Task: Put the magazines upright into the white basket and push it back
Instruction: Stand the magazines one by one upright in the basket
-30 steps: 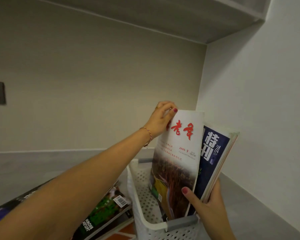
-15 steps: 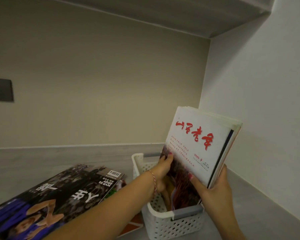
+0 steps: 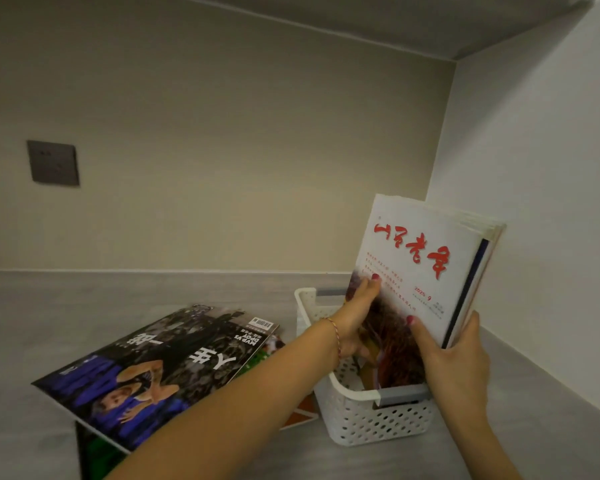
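A white perforated basket (image 3: 371, 422) with grey handles stands on the grey shelf near the right wall. Several magazines stand upright in it, leaning right; the front one (image 3: 420, 268) is white with red characters. My left hand (image 3: 357, 317) grips that front magazine's left edge, thumb on the cover. My right hand (image 3: 454, 355) clasps the whole bundle at its lower right edge, with a dark blue magazine (image 3: 465, 299) behind the white one. A dark magazine (image 3: 160, 368) with a purple figure lies flat to the basket's left, on top of others.
The right wall (image 3: 541, 209) is close beside the basket, and the back wall (image 3: 222, 168) is some way behind it. A dark wall socket (image 3: 53, 163) sits on the back wall at left. A shelf board (image 3: 395, 26) runs overhead.
My left hand slid from the white magazine's top down to its left edge. The white magazine now lies flush against the blue one, and the bundle leans right. The camera tilted down.
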